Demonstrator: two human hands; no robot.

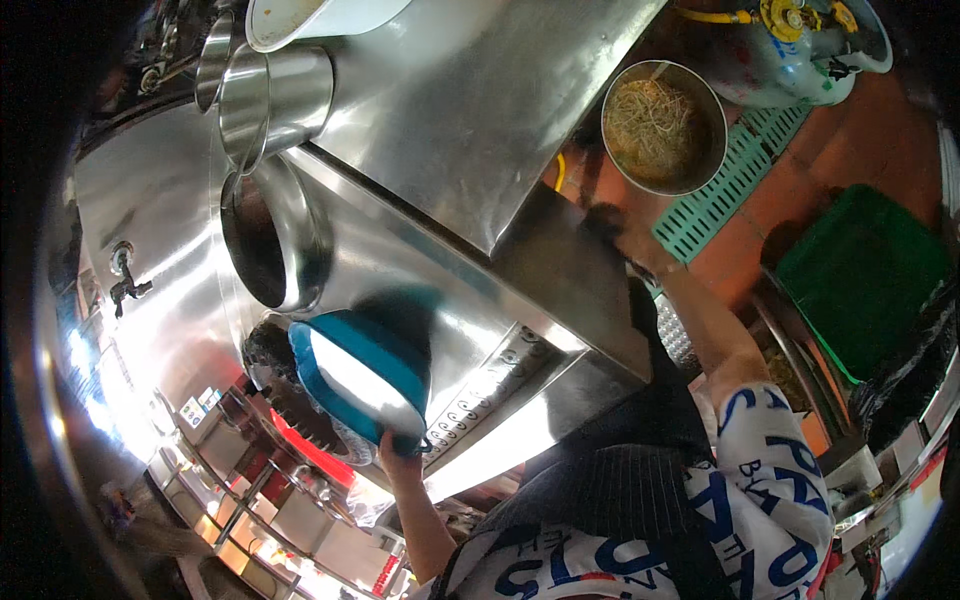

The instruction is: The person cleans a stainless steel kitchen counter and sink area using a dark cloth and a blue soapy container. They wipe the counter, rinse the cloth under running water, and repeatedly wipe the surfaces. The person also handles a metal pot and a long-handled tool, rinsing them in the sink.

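My left hand (401, 459) grips the lower rim of a teal basin (360, 334), which is tilted above the steel counter and has a bright, reflective inside. My right hand (645, 244) reaches down beyond the counter's corner, blurred and in shadow. A dark shape lies at its fingers; whether the hand holds it cannot be seen. Just past this hand is a round metal pot (664, 127) with thin pale strands, like noodles or sprouts, in brownish liquid. A utensil handle leans on the pot's far rim.
A wide-mouthed steel pot (304, 232) and a tall steel pot (300, 97) line the counter (450, 97). A wall tap (127, 281) is at left. Beyond the counter are a gas cylinder (780, 60), a green floor grating (712, 199) and a green bin (862, 277). Burner knobs or holes line a metal strip (480, 390).
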